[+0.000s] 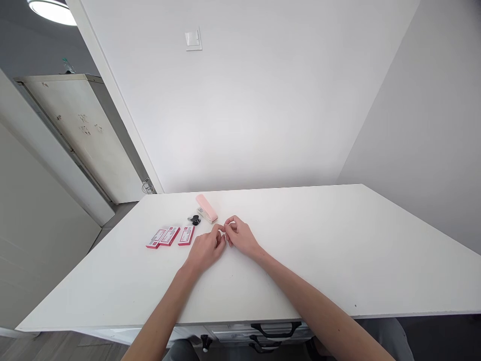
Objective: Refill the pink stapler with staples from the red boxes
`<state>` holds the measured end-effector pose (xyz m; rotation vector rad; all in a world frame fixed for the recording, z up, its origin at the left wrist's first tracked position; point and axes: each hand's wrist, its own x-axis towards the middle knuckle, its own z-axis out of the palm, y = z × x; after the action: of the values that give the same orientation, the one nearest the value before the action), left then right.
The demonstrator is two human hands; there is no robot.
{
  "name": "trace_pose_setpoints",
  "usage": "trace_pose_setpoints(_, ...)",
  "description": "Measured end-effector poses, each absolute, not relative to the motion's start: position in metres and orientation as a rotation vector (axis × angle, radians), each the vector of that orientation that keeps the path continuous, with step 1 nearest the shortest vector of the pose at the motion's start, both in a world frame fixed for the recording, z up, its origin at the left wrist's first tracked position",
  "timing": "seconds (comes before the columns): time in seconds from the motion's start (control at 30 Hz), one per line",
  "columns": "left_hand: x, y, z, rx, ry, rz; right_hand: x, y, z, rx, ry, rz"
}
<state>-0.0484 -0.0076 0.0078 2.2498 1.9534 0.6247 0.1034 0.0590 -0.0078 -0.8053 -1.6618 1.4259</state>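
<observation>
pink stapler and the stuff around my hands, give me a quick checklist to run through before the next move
1. Pink stapler resting on the white table, in neither hand: ok.
2. Left hand and right hand apart: not ok, their fingertips meet just in front of the stapler.
3. Something small pinched between those fingertips: cannot tell, the fingers hide it.
4. Three red-and-white boxes lying flat, left of the left hand: ok.
5. All three boxes spaced apart: not ok, the two leftmost lie together.
6. Small black object beside the stapler identified: cannot tell, too small to make out.
</observation>
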Motion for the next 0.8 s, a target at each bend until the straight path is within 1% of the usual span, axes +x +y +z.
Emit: trace_pose_setpoints(0.8, -0.0461, -0.0085, 0.0123, 2.250, 1.953, 0.623, 0.1041, 0.0587, -0.0070, -0.804, -1.658, 1.422)
